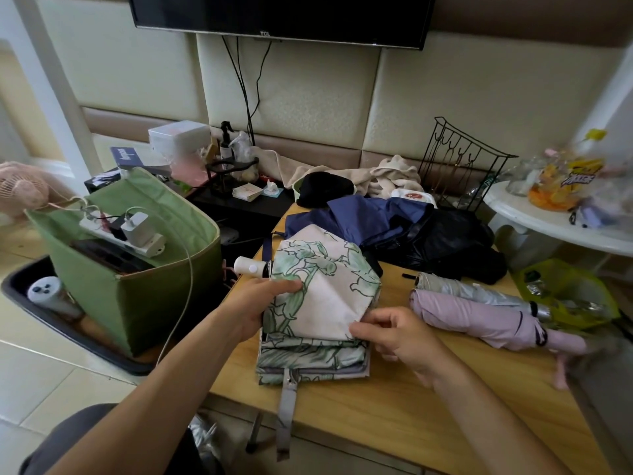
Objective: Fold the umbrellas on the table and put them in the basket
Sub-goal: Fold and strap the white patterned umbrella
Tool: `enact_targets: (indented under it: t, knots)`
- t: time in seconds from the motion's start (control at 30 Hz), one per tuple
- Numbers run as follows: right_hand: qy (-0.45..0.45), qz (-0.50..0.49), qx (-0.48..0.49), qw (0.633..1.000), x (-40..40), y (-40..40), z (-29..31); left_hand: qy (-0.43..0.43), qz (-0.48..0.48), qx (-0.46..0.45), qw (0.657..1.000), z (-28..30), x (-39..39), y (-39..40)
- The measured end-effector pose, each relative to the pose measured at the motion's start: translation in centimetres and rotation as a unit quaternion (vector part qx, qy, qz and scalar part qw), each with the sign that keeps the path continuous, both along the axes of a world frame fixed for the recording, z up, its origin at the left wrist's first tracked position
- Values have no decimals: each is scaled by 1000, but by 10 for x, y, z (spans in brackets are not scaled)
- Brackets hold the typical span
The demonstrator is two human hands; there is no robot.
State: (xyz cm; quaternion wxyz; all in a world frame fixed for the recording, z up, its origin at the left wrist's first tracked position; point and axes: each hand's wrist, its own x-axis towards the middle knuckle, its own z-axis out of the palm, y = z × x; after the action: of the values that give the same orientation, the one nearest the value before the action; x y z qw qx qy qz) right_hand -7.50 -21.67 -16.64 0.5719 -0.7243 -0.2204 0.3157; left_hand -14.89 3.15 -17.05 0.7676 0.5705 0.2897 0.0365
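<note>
Currently, item in hand: leaf-print umbrella point(322, 303), lower centre of the frame, lying on the wooden bench point(394, 406) with its white handle point(248, 267) pointing toward the left and its grey strap point(287, 416) hanging over the near edge

Risks, as we judge them: the pleats are only loosely stacked, so if either hand lets go before the strap is wrapped round, the canopy could spring open again; the dangling strap could also snag on the bench edge when we lift the bundle

Left hand point(255, 305): reaching in from lower left, palm down, fingers closed on the canopy cloth near the handle end, pinning it

Right hand point(397, 337): coming in from lower right, thumb and forefinger pinched on a fold corner at the canopy's right edge, other fingers curled loosely

Other stock: pink umbrella point(479, 318) and silver umbrella point(472, 291), both rolled, at centre right; navy umbrella point(359, 217) and black umbrella point(452, 248), unfolded, heaped above centre

Destination, we take it: green basket point(137, 296) at left, beside the bench, already holding a power strip point(123, 231) with chargers
</note>
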Motion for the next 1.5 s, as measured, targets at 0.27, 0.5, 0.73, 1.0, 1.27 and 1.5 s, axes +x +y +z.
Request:
enact_targets:
  t: [0.27, 0.5, 0.73, 1.0, 1.27, 1.5]
  knots:
    - [72, -16, 29, 997, 4, -4, -2, 6, -5, -15, 1000, -3, 0, 3]
    - [88, -34, -18, 995, 3, -2, -2, 10, -5, -1, 1000, -3, 0, 3]
    - [74, -12, -30, 997, 7, -2, 8, -17, 15, -43, 999, -2, 1, 1]
    - [68, -38, -139, 987, 10, -2, 3, 16, -39, 2, 999, -1, -2, 6]
    - [43, -67, -153, 985, 8, 0, -6, 42, -110, 213, 970, -6, -14, 5]
    - [105, -47, -123, 986, 11, -2, -3, 31, -101, 258, 960, -9, -18, 6]
